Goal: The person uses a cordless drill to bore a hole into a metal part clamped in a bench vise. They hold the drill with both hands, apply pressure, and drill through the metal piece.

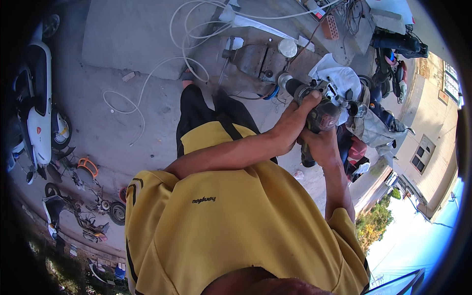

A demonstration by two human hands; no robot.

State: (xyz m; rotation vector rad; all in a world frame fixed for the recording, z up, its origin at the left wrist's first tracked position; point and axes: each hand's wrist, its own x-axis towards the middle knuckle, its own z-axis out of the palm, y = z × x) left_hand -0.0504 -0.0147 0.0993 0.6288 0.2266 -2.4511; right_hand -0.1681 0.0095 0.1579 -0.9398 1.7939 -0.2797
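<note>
Both of my hands are closed on a dark, pistol-shaped power tool [323, 116], whose exact kind I cannot make out. My left hand [301, 109] wraps over its body from the left, thumb on top. Lower down, my right hand [319, 141] grips it near the handle. The tool's black front points up and left, with a pale metal ring [284, 79] at its tip. That tip is close to a worn metal vise [251, 59] on the bench; whether they touch is unclear. A white cloth [337, 73] lies just beyond the tool.
A pale hose [187, 46] loops over the ground and bench side. At the bench's edge sits a round whitish piece [287, 47]. A hollow red brick [330, 28] lies farther back. Scooters [42, 105] and loose vehicle parts [96, 201] stand along the left. Cluttered gear [378, 123] fills the right.
</note>
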